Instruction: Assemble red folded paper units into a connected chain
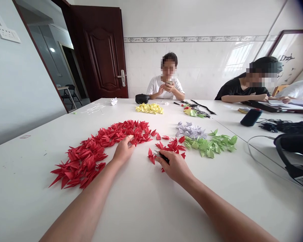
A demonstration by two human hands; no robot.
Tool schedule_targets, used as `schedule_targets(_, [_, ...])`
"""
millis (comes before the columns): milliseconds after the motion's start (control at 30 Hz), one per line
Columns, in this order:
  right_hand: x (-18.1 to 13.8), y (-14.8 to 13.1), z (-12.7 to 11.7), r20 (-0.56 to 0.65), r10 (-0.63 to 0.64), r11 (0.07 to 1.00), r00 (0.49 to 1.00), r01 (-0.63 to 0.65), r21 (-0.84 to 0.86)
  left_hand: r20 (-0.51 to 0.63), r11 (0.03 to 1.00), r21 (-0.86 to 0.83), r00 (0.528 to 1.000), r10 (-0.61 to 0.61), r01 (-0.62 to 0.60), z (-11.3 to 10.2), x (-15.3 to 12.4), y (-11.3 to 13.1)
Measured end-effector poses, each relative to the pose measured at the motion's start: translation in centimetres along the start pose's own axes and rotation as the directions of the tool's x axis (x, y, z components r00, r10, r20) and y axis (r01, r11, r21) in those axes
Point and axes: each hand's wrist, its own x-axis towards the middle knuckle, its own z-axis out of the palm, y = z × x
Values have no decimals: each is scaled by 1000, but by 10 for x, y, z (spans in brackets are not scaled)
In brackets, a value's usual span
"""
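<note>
The left hand (123, 150) lies half open on the big heap of red origami cranes (84, 153), gripping nothing I can see. The right hand (173, 166) closes on a small dark tool (163, 156), mostly hidden by its fingers, so its kind is unclear.

Workroom; tiled wall (146, 64); shared white table (22, 191); origami cranes (83, 151); panelled door (101, 53)

Matt folded paper is seen on the red origami cranes (86, 153); a smooth matt finish on the white tabletop (22, 181); glossy varnished wood on the dark-brown panelled door (101, 43); polished metal on the silver lever handle (121, 78); glossy ceramic on the white wall tiles (146, 64); black plastic and metal, apparently, on the small black-and-silver tool (162, 157).
</note>
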Motion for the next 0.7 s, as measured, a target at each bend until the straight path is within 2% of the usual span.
schedule_targets(133, [-3,-5,1,57,-64,998,996,63,15,-53,998,-45,998,-34,32,-2,1,-1])
schedule_targets(300, [-7,-9,2,164,-226,974,960,223,37,-130,990,-139,990,-53,34,-2,1,3])
schedule_targets(433, [-8,-10,1,202,-232,972,951,235,14,-131,971,-237,991,-38,6,-2,-5,19])
schedule_targets(533, [-7,-9,1,163,-195,980,967,198,-4,-63,912,-410,997,-40,10,-2,-11,33])
schedule_targets(600, [-5,-8,0,111,-160,987,981,161,-3,49,838,-540,997,-62,79,-1,-15,39])
schedule_targets(700, [-3,-6,0,5,-108,994,994,108,7,246,721,-656,966,-74,223,0,-21,46])
